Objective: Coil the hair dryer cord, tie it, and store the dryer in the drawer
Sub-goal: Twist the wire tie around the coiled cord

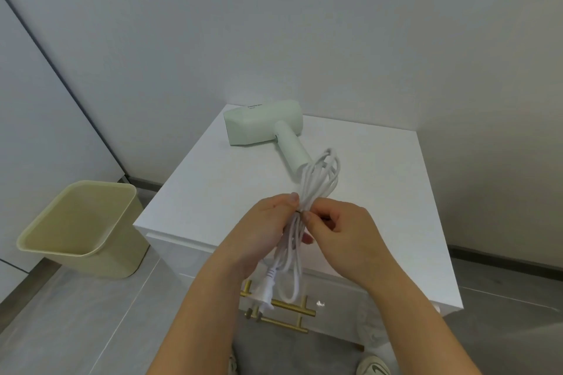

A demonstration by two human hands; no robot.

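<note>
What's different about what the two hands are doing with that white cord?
The left hand grips the whole bundle of coiled cord; the right hand only pinches something thin and dark at its middle, seemingly a tie. The left hand's thumb lies up along the cord; the right hand's fingers curl inward. Both meet at the bundle's middle.

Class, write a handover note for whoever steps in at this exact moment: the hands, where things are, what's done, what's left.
Left hand grips the coiled cord at its middle.
Right hand pinches what looks like a thin dark tie at the bundle.
Hair dryer lies on the cabinet top; the plug hangs below the hands.
Done: coiling.
Left: finish tying, open the drawer, store the dryer.
</note>
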